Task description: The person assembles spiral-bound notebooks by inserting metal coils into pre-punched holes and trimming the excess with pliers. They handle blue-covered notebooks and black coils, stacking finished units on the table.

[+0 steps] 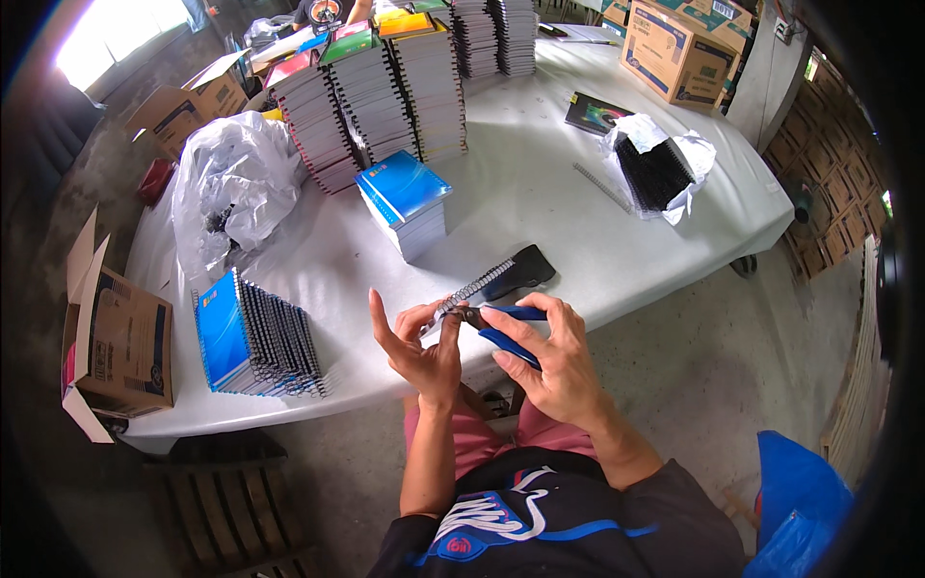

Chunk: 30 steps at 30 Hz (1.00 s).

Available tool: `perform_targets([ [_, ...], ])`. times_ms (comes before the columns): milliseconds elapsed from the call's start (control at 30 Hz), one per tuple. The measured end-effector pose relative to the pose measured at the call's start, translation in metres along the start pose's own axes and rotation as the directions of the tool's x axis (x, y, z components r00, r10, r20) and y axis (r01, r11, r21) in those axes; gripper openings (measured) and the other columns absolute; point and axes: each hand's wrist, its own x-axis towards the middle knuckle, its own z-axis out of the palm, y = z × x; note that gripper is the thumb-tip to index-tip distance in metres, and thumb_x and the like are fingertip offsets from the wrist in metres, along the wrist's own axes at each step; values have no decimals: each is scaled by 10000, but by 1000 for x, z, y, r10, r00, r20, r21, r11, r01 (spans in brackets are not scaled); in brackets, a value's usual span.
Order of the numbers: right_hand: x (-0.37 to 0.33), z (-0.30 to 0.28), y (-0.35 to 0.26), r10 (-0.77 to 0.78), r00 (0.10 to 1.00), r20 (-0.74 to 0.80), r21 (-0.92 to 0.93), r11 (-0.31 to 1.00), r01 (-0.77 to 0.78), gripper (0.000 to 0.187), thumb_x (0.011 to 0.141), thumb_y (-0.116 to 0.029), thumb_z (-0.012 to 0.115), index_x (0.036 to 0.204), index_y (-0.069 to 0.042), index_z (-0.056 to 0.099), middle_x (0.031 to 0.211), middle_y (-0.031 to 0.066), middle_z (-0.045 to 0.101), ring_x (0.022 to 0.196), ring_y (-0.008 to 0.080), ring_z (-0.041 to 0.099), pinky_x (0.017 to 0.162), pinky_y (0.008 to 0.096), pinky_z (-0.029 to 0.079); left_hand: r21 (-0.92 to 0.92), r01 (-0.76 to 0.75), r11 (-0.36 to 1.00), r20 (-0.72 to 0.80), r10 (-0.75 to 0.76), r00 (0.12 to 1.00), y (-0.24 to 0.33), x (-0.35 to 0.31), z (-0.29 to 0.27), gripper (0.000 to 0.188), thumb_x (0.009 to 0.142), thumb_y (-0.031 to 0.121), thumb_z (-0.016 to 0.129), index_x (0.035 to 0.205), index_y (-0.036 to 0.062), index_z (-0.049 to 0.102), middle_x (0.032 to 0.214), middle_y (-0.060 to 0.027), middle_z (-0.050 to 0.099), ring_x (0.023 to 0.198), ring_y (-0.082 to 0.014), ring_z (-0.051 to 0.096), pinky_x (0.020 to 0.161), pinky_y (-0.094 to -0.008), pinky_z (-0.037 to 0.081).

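Note:
My left hand (421, 356) is closed on the near end of a spiral-bound notebook (474, 286), index finger raised. The notebook is seen nearly edge-on at the table's front edge, its dark coil running away from me. A black flat piece (525, 272) lies beside the coil; I cannot tell whether it is the notebook's cover. In my right hand (554, 366) is a pair of blue-handled pliers (511, 345), gripped round the handles. Their metal jaws meet the coil's near end, close to my left fingertips. Whether the jaws are closed on the wire is too small to tell.
Left of my hands stands a stack of coil-bound blue notebooks (224, 332), beside an open carton (125, 337). Ahead are a blue-topped paper stack (405, 188), tall notebook stacks (352, 106) and a plastic bag (236, 169). Black coils (655, 173) lie on white wrapping at right.

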Motion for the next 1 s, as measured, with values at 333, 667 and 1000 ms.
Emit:
perform_targets([
  [333, 6, -13, 2, 75, 962, 262, 415, 891, -182, 391, 915, -335, 520, 1268, -167, 531, 955, 153, 564, 904, 267, 571, 798, 395, 448, 143, -267, 953, 8, 269, 963, 2, -1, 3, 905, 685, -93, 728, 1404, -5, 186, 834, -90, 671, 814, -162, 606, 758, -293, 475],
  [667, -5, 9, 25, 219, 935, 278, 432, 841, -326, 425, 930, -309, 500, 1284, -76, 482, 1206, 146, 521, 1134, 297, 485, 972, 359, 371, 30, -74, 997, -189, 79, 979, -3, 5, -2, 801, 753, -31, 718, 1396, 26, 243, 931, -103, 661, 776, -112, 592, 686, -210, 455],
  [1000, 18, 22, 115, 289, 954, -75, -350, 889, -296, 538, 897, -362, 539, 1372, -175, 370, 1296, 191, 410, 1259, 312, 360, 1013, 550, 263, -574, 292, 765, -132, -438, 889, 19, 22, -38, 406, 905, 43, 552, 1296, 30, 446, 1157, -143, 585, 943, -83, 572, 818, -202, 459],
])
